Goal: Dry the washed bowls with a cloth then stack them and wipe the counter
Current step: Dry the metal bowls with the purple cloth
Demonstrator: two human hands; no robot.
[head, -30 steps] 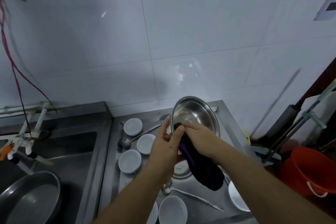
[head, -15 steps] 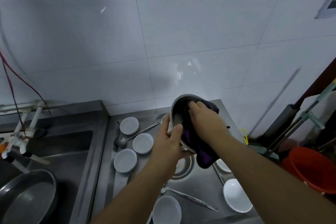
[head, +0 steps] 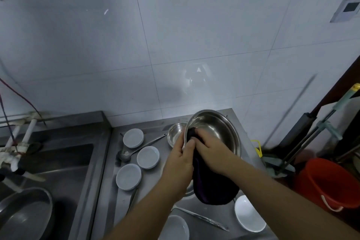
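Note:
A large steel bowl (head: 216,128) is held tilted above the steel counter (head: 113,187), its inside facing me. My left hand (head: 180,163) grips its near left rim. My right hand (head: 211,151) presses a dark purple cloth (head: 212,187) against the inside near that rim, and the rest of the cloth hangs down below my wrists. A smaller steel bowl (head: 175,135) rests on the counter behind my left hand. Three small white bowls (head: 133,138) (head: 148,157) (head: 128,176) sit on the counter to the left, with two more white bowls (head: 250,213) (head: 174,228) near the front edge.
A ladle (head: 136,148) lies among the white bowls and another utensil (head: 202,218) lies near the front. A sink with a large steel pan (head: 23,214) and a tap (head: 13,154) is at the left. A red bucket (head: 329,179) and mop handles (head: 311,138) stand right of the counter.
My right hand has drawn the cloth back from deep inside the bowl to its near left rim, so the shiny inside shows again. My left hand keeps its grip on the rim.

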